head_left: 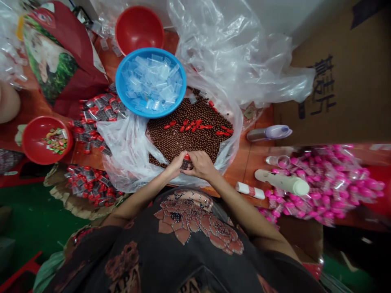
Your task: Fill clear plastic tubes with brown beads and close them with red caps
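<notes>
Red-capped jar [185, 164] is pinched between left fingers [178, 162] and right fingers [198, 158] at the beads' [174, 142] near edge, basin [119, 86] well apart.

Small red-capped container [186, 163], mostly hidden by the fingers of the left hand [175, 167] and right hand [200, 165]; its contents are too small to tell. A blue basin [130, 109] blocks the view of some brown beads [200, 112] and the near rim of a red bowl [139, 26]. Multicoloured pieces [56, 140] in another red bowl [29, 143] are too small to identify. A clear plastic bag [220, 36] and a cardboard box [357, 93] run off the top edge. A beige rounded object [7, 101] is cut by the left edge, lettering on a dark shirt [155, 256] by the bottom.
</notes>
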